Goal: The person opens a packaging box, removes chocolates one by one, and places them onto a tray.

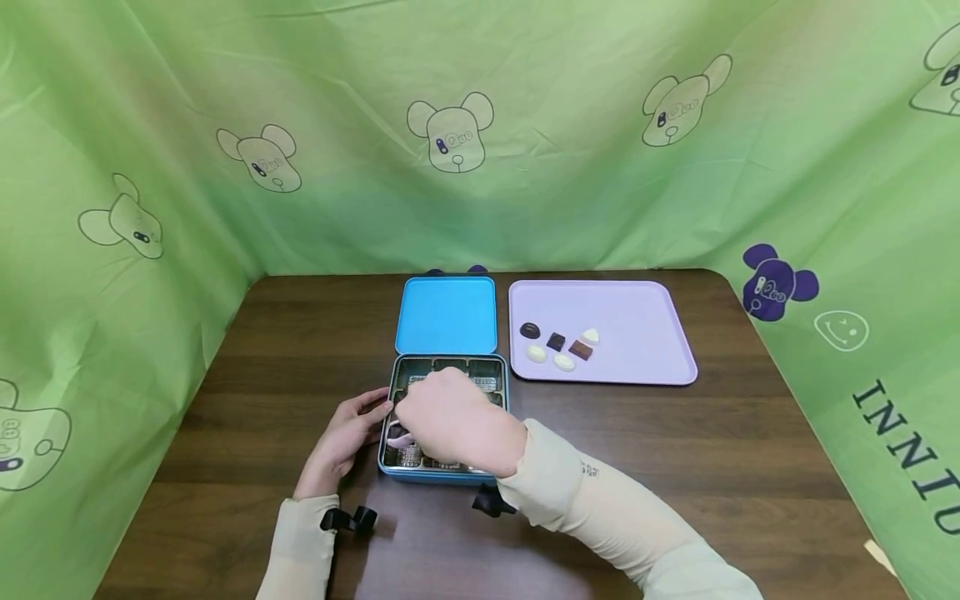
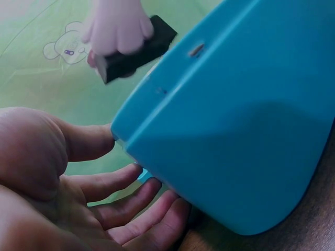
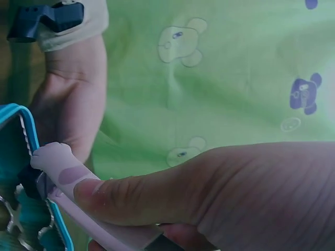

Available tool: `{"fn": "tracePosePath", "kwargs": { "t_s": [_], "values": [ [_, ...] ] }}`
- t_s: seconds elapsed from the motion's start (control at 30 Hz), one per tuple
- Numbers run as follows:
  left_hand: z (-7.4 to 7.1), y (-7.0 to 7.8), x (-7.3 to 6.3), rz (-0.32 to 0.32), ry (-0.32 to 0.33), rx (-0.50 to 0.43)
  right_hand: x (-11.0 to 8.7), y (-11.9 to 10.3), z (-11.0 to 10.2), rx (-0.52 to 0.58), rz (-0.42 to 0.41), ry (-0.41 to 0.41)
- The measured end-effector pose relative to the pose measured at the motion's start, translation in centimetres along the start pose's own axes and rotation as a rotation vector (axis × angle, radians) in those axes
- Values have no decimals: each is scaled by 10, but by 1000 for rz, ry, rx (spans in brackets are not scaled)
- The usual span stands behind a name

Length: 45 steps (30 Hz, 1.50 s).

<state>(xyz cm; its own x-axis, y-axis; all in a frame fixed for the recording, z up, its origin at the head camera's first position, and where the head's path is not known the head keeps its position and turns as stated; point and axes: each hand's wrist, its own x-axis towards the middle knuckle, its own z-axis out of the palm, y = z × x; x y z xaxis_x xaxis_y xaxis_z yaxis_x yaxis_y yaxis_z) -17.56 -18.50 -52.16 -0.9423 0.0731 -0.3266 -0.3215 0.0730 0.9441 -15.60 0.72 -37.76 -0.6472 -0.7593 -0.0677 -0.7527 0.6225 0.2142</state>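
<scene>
My right hand [image 1: 453, 417] grips lilac paw-shaped tongs [image 3: 68, 172], thumb along one arm. Between the paw ends sits a dark, blocky chocolate [image 2: 136, 57], held at the left side of the blue tin [image 1: 442, 477]. Inside that tin is a shiny divided liner [image 1: 408, 457]; my right hand hides much of it. Against the tin's left wall, my left hand [image 1: 348, 437] touches with thumb and fingertips, fingers fairly straight. On a lilac tray [image 1: 637, 333] lie several chocolates, among them a dark round one [image 1: 529, 330], a brown one [image 1: 581, 350] and a white oval [image 1: 564, 362].
Behind the tin its blue lid [image 1: 447, 315] lies folded back. The tray stands right of the lid, toward the back of the wooden table [image 1: 300, 333]. A green curtain [image 1: 555, 208] printed with bear heads surrounds the table. Black camera mounts [image 1: 348, 520] sit at both wrists.
</scene>
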Motion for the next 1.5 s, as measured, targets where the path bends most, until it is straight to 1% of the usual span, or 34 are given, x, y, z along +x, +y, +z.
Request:
{"fn": "tracePosePath", "kwargs": {
  "t_s": [0.13, 0.27, 0.4, 0.63, 0.8, 0.93, 1.03, 1.3, 1.5],
  "values": [
    [0, -1, 0, 3, -7, -4, -4, 7, -4, 34, 18, 22],
    [0, -2, 1, 0, -11, -14, -8, 16, -6, 41, 41, 57],
    [0, -1, 1, -4, -9, -25, -11, 26, -9, 38, 69, 55],
    [-1, -1, -1, 9, -15, -35, -12, 42, -9, 53, 106, 36],
    [0, -1, -1, -3, -10, -38, -13, 54, -8, 47, 146, 14],
    [0, -1, 0, -9, -7, -32, -15, 63, -7, 77, 178, -13],
    [0, -2, 1, -8, -8, -33, -16, 70, -5, 99, 199, -25],
    [0, -1, 0, -12, -11, -42, -18, 92, 3, 115, 233, -43],
    [0, -1, 0, -9, -10, -40, -21, 111, 6, 164, 311, -61]
  ]
}}
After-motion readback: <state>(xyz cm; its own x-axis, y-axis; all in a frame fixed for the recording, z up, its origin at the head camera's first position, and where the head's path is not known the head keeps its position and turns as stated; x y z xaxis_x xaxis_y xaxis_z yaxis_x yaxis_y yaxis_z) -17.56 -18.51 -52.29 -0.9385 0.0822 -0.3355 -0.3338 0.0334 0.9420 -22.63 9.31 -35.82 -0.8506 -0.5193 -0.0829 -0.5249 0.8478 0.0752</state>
